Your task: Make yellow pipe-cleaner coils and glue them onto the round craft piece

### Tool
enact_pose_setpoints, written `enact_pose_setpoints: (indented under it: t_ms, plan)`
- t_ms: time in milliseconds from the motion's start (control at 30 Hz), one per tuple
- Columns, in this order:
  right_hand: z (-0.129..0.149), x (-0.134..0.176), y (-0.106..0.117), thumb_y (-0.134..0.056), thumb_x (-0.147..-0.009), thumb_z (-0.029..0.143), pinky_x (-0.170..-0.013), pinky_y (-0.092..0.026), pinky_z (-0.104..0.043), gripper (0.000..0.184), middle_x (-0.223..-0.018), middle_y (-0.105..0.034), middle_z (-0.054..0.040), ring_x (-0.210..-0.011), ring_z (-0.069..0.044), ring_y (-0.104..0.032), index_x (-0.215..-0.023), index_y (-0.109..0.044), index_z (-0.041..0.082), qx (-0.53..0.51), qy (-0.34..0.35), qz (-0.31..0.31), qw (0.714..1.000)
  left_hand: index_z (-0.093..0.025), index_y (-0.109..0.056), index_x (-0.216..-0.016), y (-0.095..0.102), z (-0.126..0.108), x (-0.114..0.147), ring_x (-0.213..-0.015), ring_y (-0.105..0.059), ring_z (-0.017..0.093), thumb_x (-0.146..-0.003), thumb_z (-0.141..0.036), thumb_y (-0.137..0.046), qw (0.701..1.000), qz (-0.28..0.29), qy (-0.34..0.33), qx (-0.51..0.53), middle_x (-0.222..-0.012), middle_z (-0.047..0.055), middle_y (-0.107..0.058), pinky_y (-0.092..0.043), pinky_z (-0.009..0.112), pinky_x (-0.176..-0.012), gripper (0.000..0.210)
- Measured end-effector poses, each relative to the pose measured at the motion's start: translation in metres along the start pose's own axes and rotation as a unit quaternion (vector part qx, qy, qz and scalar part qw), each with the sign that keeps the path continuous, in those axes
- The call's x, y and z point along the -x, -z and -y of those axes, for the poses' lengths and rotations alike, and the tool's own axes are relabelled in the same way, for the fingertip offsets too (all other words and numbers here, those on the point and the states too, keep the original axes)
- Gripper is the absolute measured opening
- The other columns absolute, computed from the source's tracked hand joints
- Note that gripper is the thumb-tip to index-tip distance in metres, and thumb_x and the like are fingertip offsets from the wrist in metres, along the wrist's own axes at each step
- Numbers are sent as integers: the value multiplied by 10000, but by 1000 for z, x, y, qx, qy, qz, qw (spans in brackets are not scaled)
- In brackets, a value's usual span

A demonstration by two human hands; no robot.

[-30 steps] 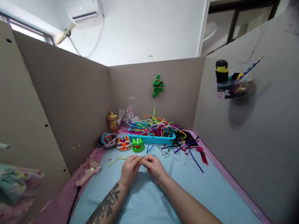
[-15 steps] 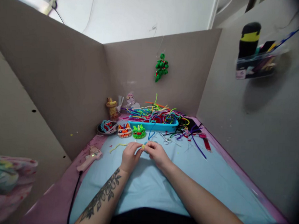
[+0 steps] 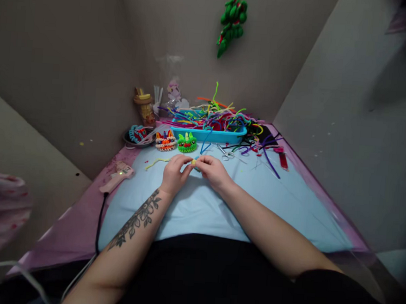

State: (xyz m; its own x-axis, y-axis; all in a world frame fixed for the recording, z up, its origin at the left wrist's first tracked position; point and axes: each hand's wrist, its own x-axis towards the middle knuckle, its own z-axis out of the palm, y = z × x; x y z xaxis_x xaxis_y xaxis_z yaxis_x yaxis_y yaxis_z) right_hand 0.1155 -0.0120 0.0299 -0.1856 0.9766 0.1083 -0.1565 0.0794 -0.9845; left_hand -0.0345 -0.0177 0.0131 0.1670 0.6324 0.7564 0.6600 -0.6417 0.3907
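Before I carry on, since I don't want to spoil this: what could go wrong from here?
The small yellow piece, pinched between the left hand and right hand, might slip or get squashed.

The pink tool shows a lit light, so it may be on. Its black cord runs near the left forearm, which could snag it.

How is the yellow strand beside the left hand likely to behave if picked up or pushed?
The yellow strand probably bends easily yet keeps some shape, since it lies in a wavy line. It looks thin, so it is likely very light. Its crooked form on the blue cloth makes rolling seem unlikely.
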Motion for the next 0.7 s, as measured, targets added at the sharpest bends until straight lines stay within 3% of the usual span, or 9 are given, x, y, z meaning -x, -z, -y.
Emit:
enact_pose_setpoints:
  t_ms: [200, 433, 700]
  plan:
    - [1, 1, 2, -663, -666, 393, -444, -240, -223, 242, -513, -436, 65, -467, -70, -335, -638, -577, 169, 24, 15, 13, 1000, -179, -617, -909, -1, 0, -1, -807, -596, 153, -861, -298, -572, 1000, 4, 0, 11, -852, 44, -655, -482, 270, -695, 136]
    - [-8, -4, 10, -633, -719, 339, -520, -338, -228, 187, -570, -503, 48, -530, -89, -432, -677, -571, 168, 91, 92, -16, 991, -170, -634, -916, -3, -2, -2, -753, -586, 132, -839, -282, -602, 999, 23, 7, 42, -839, 33, -659, -459, 244, -649, 140]
    - [-9, -6, 15, -567, -756, 188, -634, -405, -256, 72, -723, -560, 4, -661, -128, -512, -685, -576, 177, 278, 209, -42, 937, -169, -641, -817, -6, 1, -2, -709, -561, 130, -853, -274, -566, 999, 27, 19, 20, -750, 16, -641, -432, 234, -632, 134]
